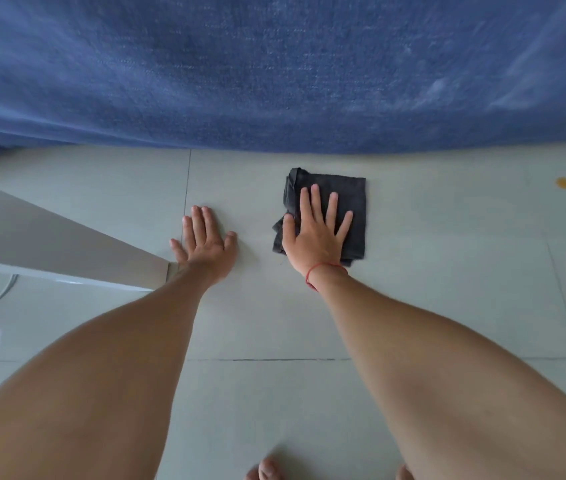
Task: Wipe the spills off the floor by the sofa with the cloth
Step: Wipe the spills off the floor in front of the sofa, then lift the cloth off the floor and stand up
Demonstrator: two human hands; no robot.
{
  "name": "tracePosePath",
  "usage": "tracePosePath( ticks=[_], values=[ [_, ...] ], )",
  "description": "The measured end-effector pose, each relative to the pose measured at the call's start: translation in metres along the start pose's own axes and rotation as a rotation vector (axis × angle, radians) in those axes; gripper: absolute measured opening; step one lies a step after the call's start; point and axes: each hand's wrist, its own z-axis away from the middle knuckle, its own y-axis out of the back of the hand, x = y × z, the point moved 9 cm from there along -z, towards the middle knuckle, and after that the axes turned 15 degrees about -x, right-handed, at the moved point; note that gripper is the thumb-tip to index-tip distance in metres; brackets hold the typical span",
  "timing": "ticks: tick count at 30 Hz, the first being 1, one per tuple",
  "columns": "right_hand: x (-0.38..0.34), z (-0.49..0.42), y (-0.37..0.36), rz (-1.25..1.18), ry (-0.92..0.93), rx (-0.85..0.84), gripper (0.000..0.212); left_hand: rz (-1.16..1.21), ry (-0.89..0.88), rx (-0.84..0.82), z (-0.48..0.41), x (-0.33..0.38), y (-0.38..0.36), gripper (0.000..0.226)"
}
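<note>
A dark grey folded cloth (347, 195) lies flat on the pale tiled floor (447, 254) just in front of the blue sofa (274, 71). My right hand (316, 233) presses down on the cloth with fingers spread; a red string circles its wrist. My left hand (203, 239) rests flat on the bare floor to the left of the cloth, fingers together, holding nothing. An orange spill spot (563, 182) sits on the floor far to the right of the cloth, near the sofa's edge.
A white low furniture piece (49, 237) with a cable juts in at the left, its corner touching my left wrist. My bare toes (267, 471) show at the bottom edge. Tile joints run across the floor.
</note>
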Motion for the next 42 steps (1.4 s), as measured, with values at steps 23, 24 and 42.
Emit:
tracePosePath(
  ticks=[23,24,42],
  values=[
    [0.092,0.059,0.036,-0.439,-0.472,-0.222,0.041,0.258,0.039,-0.182,0.055,0.11,-0.039,0.048],
    [0.093,0.072,0.03,-0.431,-0.476,-0.232,0.039,0.231,0.029,-0.205,0.065,0.106,-0.049,0.046],
    [-0.084,0.27,0.288,-0.588,0.103,0.187,0.031,0.804,-0.342,0.203,0.345,0.111,0.176,0.043]
  ],
)
